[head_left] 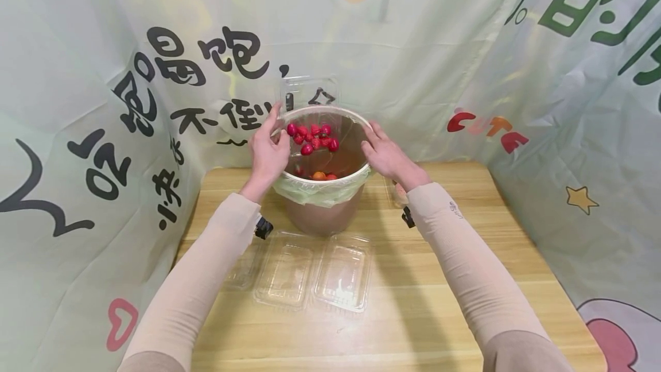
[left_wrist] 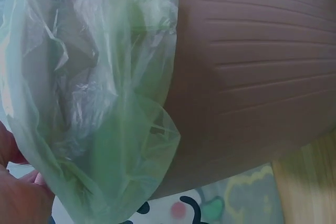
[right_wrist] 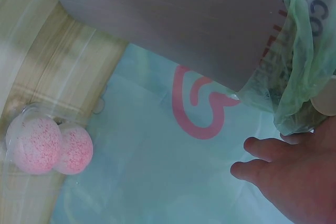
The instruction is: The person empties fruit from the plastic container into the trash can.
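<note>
A bin [head_left: 320, 214] with a white rim and a pale green bag [head_left: 325, 195] folded over it stands on the table. My left hand [head_left: 269, 154] grips the left side of a clear plastic box [head_left: 310, 88], tilted over the bin's mouth with its lid raised. Red fruit [head_left: 316, 138], some glossy and round, some like strawberries, shows in the box. My right hand [head_left: 389, 157] holds the bin's right rim; in the right wrist view two of its fingers [right_wrist: 262, 153] stretch out beside the bag. Orange and red round pieces [head_left: 320, 176] lie inside the bin.
Clear plastic boxes [head_left: 342, 273] lie on the wooden table [head_left: 413, 303] in front of the bin. Right of the bin, another clear box holds two pink-speckled balls [right_wrist: 37, 145]. Printed cloth [head_left: 413, 73] hangs close around the back and sides.
</note>
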`<state>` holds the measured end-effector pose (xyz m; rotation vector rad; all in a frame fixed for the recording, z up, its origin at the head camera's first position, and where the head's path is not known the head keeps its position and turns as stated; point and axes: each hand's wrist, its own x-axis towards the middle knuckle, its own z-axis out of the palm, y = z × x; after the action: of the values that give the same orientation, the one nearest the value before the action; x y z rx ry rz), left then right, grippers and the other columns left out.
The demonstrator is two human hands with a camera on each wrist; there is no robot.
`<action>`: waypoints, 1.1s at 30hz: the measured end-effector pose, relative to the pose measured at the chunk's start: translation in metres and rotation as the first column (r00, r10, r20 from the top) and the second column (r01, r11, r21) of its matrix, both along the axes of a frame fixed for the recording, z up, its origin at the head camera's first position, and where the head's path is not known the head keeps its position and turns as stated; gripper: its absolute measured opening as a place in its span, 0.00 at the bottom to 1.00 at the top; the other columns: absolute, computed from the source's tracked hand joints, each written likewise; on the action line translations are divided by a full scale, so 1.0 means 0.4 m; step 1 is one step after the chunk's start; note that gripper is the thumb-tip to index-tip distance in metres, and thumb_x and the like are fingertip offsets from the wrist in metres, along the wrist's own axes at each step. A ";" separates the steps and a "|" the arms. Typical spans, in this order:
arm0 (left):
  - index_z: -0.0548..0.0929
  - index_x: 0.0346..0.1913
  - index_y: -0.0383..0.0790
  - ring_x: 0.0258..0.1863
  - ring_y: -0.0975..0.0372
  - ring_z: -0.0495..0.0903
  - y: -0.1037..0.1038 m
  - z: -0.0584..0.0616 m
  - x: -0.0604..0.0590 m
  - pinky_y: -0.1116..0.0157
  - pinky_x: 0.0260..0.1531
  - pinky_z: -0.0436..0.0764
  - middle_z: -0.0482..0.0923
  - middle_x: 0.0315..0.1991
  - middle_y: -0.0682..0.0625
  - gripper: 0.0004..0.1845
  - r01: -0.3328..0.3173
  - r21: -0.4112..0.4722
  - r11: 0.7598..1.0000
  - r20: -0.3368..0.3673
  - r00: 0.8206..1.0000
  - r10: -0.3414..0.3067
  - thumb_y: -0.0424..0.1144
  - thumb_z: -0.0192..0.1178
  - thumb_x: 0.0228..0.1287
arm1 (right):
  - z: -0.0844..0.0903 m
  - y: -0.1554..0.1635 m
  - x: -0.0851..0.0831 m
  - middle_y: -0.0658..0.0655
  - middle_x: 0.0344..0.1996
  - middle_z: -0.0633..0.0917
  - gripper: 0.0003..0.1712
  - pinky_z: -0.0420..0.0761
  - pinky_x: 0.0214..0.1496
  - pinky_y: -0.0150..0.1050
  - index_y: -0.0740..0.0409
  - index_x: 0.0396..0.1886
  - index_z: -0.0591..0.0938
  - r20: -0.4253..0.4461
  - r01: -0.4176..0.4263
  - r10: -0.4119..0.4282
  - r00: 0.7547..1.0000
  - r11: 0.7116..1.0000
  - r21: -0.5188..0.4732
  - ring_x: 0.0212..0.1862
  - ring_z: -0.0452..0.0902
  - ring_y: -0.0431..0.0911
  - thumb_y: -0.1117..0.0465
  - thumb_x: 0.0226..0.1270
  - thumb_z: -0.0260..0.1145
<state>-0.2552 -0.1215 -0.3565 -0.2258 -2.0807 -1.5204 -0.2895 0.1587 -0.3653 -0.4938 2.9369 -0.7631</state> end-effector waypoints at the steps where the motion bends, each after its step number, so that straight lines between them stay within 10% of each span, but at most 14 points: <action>1: 0.74 0.77 0.44 0.65 0.49 0.83 0.001 0.000 0.000 0.74 0.49 0.86 0.74 0.74 0.43 0.33 0.001 -0.003 1.000 -0.013 1.000 -0.001 0.23 0.53 0.70 | 0.001 0.000 0.001 0.58 0.88 0.40 0.39 0.50 0.87 0.61 0.49 0.88 0.44 0.000 0.000 0.000 1.000 1.000 -0.001 0.86 0.44 0.64 0.44 0.85 0.34; 8: 0.74 0.76 0.41 0.66 0.45 0.82 0.009 -0.005 -0.004 0.57 0.63 0.85 0.73 0.75 0.49 0.32 0.010 -0.005 1.000 -0.087 0.996 -0.010 0.21 0.53 0.70 | 0.002 0.001 0.004 0.55 0.88 0.38 0.39 0.49 0.87 0.61 0.49 0.88 0.44 0.012 0.003 -0.003 1.000 1.000 -0.003 0.86 0.42 0.63 0.43 0.85 0.34; 33: 0.75 0.75 0.42 0.67 0.55 0.82 0.004 -0.016 -0.009 0.63 0.59 0.87 0.76 0.71 0.45 0.31 -0.060 -0.078 0.995 -0.243 0.969 0.039 0.22 0.55 0.71 | -0.001 0.001 -0.001 0.56 0.88 0.39 0.39 0.50 0.87 0.61 0.50 0.88 0.45 -0.001 0.001 -0.001 1.000 1.000 0.004 0.86 0.43 0.63 0.43 0.85 0.34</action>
<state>-0.2590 -0.1197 -0.3629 -0.3690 -1.9434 -1.3065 -0.2901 0.1592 -0.3656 -0.4924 2.9396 -0.7568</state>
